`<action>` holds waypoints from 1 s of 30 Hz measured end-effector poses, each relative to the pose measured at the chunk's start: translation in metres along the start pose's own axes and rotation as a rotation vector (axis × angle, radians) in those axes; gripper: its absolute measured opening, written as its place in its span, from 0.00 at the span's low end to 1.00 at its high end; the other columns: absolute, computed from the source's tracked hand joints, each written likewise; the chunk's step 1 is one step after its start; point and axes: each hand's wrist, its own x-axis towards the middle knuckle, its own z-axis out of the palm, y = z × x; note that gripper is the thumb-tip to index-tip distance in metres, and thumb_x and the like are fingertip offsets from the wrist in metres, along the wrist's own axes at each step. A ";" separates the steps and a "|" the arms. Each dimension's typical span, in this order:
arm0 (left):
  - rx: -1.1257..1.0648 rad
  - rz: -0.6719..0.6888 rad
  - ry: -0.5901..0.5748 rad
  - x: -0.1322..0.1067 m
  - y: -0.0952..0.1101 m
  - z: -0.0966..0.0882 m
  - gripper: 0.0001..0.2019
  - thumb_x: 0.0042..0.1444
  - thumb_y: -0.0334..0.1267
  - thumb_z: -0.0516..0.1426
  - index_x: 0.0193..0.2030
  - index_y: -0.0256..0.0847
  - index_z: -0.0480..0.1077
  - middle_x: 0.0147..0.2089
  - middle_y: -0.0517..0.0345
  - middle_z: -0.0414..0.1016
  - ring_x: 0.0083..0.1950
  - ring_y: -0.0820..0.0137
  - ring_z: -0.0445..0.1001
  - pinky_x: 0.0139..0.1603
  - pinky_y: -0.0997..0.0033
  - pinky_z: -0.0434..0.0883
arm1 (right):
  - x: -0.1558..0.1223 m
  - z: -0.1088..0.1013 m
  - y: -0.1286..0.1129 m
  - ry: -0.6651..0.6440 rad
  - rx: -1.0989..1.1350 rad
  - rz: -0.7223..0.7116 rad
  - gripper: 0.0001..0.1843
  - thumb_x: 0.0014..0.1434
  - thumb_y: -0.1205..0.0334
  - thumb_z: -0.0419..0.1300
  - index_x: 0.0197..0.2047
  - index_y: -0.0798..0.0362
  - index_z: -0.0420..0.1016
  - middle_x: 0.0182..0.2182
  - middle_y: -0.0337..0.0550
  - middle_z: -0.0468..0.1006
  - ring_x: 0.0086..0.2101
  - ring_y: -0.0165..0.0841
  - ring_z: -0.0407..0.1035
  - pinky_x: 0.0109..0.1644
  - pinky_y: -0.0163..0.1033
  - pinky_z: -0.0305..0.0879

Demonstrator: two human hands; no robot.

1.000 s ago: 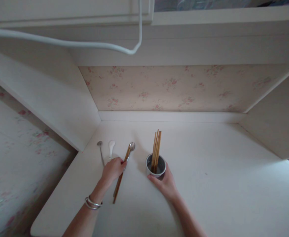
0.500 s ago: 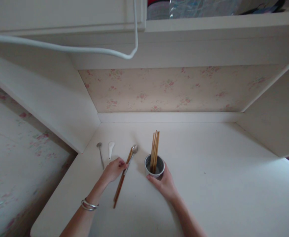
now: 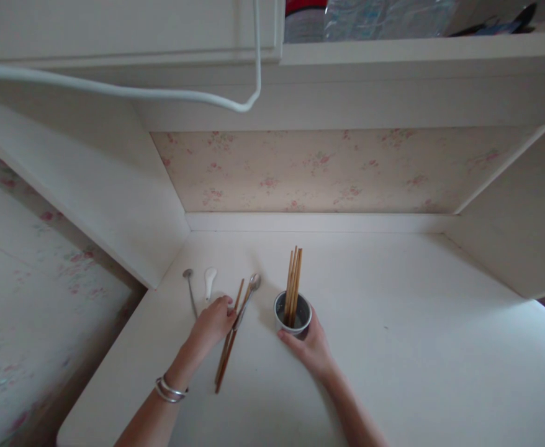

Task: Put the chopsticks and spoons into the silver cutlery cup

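Observation:
My left hand (image 3: 214, 321) has its fingers closed around the middle of a wooden chopstick (image 3: 239, 294), whose upper end stands slightly apart from another chopstick (image 3: 225, 366) on the table. Alongside these lies a metal spoon (image 3: 254, 282), bowl pointing away from me. My right hand (image 3: 313, 352) is wrapped around the lower right side of a grey metal cup (image 3: 277, 318), thumb at its front. Several chopsticks (image 3: 293, 279) stand upright in the cup, leaning together. Left of my left hand are a white soup spoon (image 3: 210, 279) and a thin long-handled metal spoon (image 3: 188, 274).
The white tabletop (image 3: 407, 347) is bounded by a back ledge (image 3: 323, 222) and side panels. A white bent tube (image 3: 161, 94) hangs across the upper left, in front of an overhead cabinet (image 3: 114, 31). Plastic-wrapped items (image 3: 388, 18) fill the upper shelf.
My left hand has shifted slightly left, and the chopstick in it has moved apart from the one beside the spoon. My right hand and the cup stay in place.

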 end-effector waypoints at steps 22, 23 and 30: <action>-0.304 0.042 0.114 -0.001 0.014 -0.061 0.17 0.65 0.42 0.46 0.49 0.36 0.70 0.36 0.53 0.77 0.34 0.68 0.75 0.38 0.69 0.69 | 0.000 0.001 0.002 0.014 0.021 -0.018 0.46 0.46 0.50 0.73 0.65 0.45 0.59 0.60 0.48 0.71 0.59 0.50 0.65 0.64 0.59 0.59; -0.424 0.070 0.143 -0.002 0.023 -0.072 0.19 0.64 0.45 0.47 0.53 0.36 0.69 0.37 0.55 0.76 0.33 0.69 0.75 0.37 0.69 0.70 | 0.000 0.001 0.002 0.015 0.017 -0.018 0.46 0.46 0.50 0.73 0.65 0.45 0.59 0.60 0.48 0.70 0.59 0.50 0.65 0.64 0.60 0.59; -1.063 0.269 0.300 -0.006 0.098 -0.111 0.18 0.58 0.50 0.58 0.46 0.38 0.74 0.34 0.59 0.73 0.33 0.73 0.72 0.39 0.71 0.73 | 0.000 0.000 0.000 0.010 0.000 -0.021 0.46 0.46 0.51 0.73 0.65 0.44 0.58 0.61 0.49 0.70 0.60 0.50 0.64 0.65 0.61 0.58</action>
